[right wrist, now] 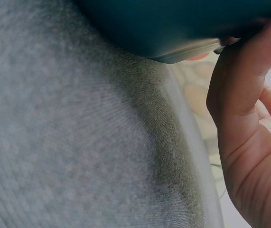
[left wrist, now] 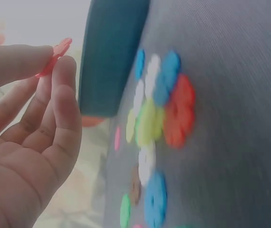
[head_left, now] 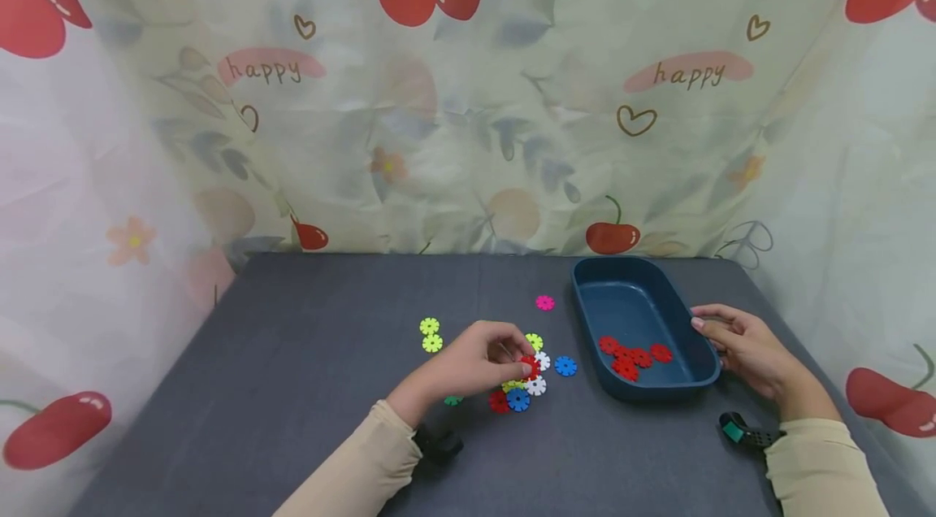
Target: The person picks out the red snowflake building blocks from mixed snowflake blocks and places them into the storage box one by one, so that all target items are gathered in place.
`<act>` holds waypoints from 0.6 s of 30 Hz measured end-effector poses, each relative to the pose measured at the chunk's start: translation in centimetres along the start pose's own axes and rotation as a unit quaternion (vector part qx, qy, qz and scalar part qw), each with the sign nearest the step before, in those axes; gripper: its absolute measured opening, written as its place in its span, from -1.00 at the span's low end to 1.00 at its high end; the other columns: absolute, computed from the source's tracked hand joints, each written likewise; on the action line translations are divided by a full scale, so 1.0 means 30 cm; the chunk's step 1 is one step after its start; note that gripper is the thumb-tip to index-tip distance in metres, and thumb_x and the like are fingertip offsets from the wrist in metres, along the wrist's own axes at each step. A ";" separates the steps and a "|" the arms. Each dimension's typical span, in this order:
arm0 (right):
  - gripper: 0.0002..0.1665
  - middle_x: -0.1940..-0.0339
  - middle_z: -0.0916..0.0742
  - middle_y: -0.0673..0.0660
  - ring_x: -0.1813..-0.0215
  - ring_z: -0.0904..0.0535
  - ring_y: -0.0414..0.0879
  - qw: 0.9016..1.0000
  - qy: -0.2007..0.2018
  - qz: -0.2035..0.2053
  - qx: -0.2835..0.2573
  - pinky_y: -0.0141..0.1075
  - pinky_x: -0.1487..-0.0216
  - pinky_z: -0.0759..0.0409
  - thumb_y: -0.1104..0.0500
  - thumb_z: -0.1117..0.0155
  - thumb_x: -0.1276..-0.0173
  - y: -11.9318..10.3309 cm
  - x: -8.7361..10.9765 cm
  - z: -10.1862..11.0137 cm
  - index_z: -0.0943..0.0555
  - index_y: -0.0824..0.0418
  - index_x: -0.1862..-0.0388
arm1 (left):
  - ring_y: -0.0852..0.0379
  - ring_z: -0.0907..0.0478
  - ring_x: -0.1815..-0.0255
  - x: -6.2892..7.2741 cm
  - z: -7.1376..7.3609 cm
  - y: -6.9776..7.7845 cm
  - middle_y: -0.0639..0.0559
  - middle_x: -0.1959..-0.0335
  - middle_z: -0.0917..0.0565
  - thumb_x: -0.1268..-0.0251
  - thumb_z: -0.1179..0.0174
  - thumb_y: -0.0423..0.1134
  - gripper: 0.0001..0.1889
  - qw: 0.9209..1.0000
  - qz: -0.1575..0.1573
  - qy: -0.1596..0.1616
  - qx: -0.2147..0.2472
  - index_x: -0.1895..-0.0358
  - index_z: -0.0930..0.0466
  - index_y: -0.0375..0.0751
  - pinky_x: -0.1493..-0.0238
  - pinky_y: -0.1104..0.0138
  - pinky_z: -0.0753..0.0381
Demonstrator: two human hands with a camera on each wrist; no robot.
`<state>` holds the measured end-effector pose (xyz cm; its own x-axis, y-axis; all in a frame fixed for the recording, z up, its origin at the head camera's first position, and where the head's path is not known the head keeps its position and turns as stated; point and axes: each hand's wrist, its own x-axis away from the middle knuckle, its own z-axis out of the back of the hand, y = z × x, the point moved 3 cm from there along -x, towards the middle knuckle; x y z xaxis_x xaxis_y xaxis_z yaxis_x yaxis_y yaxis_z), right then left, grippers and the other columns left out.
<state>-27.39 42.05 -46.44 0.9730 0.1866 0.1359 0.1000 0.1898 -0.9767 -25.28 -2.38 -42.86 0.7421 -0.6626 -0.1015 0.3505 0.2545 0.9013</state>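
My left hand (head_left: 468,362) pinches a red snowflake disc (left wrist: 54,59) between thumb and fingertips, above a loose cluster of flat notched plastic discs. In that cluster are a blue disc (head_left: 518,400), a white disc (head_left: 536,385) and a red disc (left wrist: 179,111), with yellow ones partly behind the hand. To the right stands a dark blue bin (head_left: 585,306) with several red discs (head_left: 626,369) on its floor. My right hand (head_left: 753,350) touches the bin's right rim with thumb and fingertips, the fingers loosely bent. The exact contact of its other fingers is hidden.
Two yellow-green discs (head_left: 431,343) lie left of the cluster, and a pink disc (head_left: 544,303) lies behind it. Another blue disc (head_left: 565,366) sits between cluster and bin. A patterned curtain (head_left: 468,135) encloses the grey table (head_left: 329,338) at the back and sides.
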 end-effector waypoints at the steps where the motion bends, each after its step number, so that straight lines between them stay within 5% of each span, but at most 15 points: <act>1: -0.80 0.16 -0.82 -0.10 0.23 -0.77 -0.18 1.000 0.000 0.000 -0.001 -0.21 0.24 -0.78 0.11 -0.11 -0.72 -0.001 0.000 -0.001 -0.56 -0.16 -0.18 | -0.15 -0.78 0.15 -0.009 -0.008 0.004 0.07 0.16 -0.74 -0.45 -0.39 -0.24 -0.86 1.000 0.001 -0.001 0.015 0.00 -0.75 -0.05 0.09 0.34 -0.74; 4: -0.80 0.15 -0.82 -0.10 0.23 -0.76 -0.18 1.000 0.001 0.000 0.001 -0.21 0.23 -0.78 0.11 -0.12 -0.72 -0.001 -0.001 -0.002 -0.56 -0.15 -0.18 | -0.36 -0.76 0.08 -0.033 -0.031 0.020 0.03 0.15 -0.73 -0.46 -0.37 -0.25 -0.84 0.998 0.002 -0.009 0.063 -0.02 -0.75 -0.08 0.05 0.13 -0.79; 8: -0.80 0.16 -0.82 -0.11 0.22 -0.76 -0.18 1.000 0.004 -0.001 0.009 -0.21 0.22 -0.78 0.11 -0.12 -0.72 0.002 -0.001 0.001 -0.56 -0.16 -0.18 | -0.37 -0.76 0.12 -0.073 -0.067 0.036 0.00 0.16 -0.71 -0.46 -0.37 -0.28 -0.84 0.994 0.003 -0.005 0.110 -0.02 -0.75 -0.11 -0.02 -0.09 -0.77; 14: -0.79 0.19 -0.83 -0.10 0.22 -0.77 -0.18 1.000 0.004 0.006 0.011 -0.20 0.24 -0.78 0.12 -0.11 -0.72 0.004 -0.002 0.002 -0.56 -0.16 -0.18 | 0.06 -0.77 0.18 -0.134 -0.130 0.055 -0.02 0.18 -0.74 -0.45 -0.39 -0.25 -0.79 0.984 0.021 0.026 0.177 -0.06 -0.74 -0.15 -0.08 -0.01 -0.79; 18: -0.79 0.21 -0.84 -0.09 0.23 -0.78 -0.18 1.000 0.002 0.008 0.008 -0.21 0.26 -0.78 0.14 -0.12 -0.72 0.001 -0.004 0.002 -0.56 -0.15 -0.17 | -0.04 -0.83 0.11 -0.170 -0.168 0.064 -0.02 0.18 -0.78 -0.45 -0.39 -0.25 -0.78 0.976 0.037 0.035 0.210 -0.07 -0.72 -0.15 -0.14 0.00 -0.78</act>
<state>-27.51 42.09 -46.48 0.9753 0.1854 0.1200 0.0817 0.2015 -0.9761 -25.50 5.04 -42.73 0.7990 -0.5997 -0.0439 0.0388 -0.0214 0.9990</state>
